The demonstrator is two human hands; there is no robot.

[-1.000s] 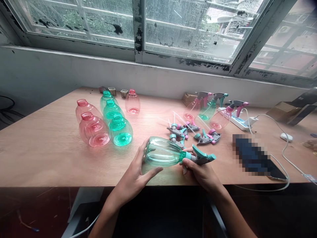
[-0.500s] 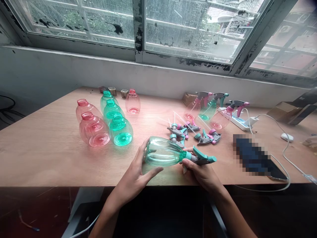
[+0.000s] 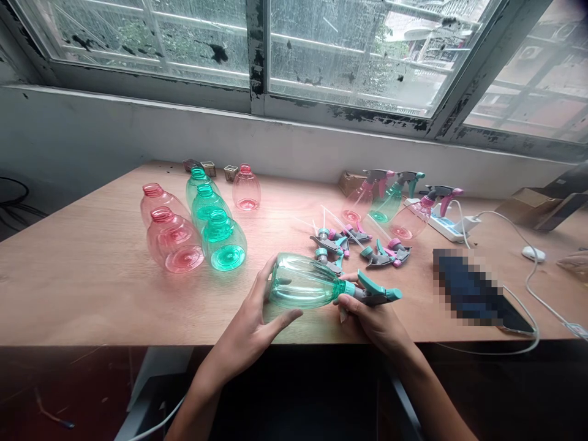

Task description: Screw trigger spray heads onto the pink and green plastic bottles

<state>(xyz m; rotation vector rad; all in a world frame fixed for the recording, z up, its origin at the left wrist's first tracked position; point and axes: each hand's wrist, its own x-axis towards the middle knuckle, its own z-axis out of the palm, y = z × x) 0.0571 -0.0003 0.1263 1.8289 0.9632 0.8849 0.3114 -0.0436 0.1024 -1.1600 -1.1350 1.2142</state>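
Note:
A clear green spray bottle (image 3: 303,283) lies on its side in the air above the table's front edge, base to the left. Its teal and grey trigger sprayer (image 3: 374,289) sits on the neck and points right. My left hand (image 3: 250,327) cups the base, fingers behind it and the thumb stretched out along the near side, off the plastic. At the neck, my right hand (image 3: 372,321) pinches the teal collar with thumb and fingers; some of its fingertips are hidden behind the bottle. Just beyond the bottle lie several loose trigger sprayers (image 3: 331,260) with thin tubes.
Open-necked pink bottles (image 3: 174,242) and green bottles (image 3: 225,242) stand at the left. Bottles fitted with sprayers (image 3: 408,214) stand at the back right, beside a white power strip (image 3: 445,228). A blurred dark phone-like object (image 3: 468,291) and white cables lie at the right.

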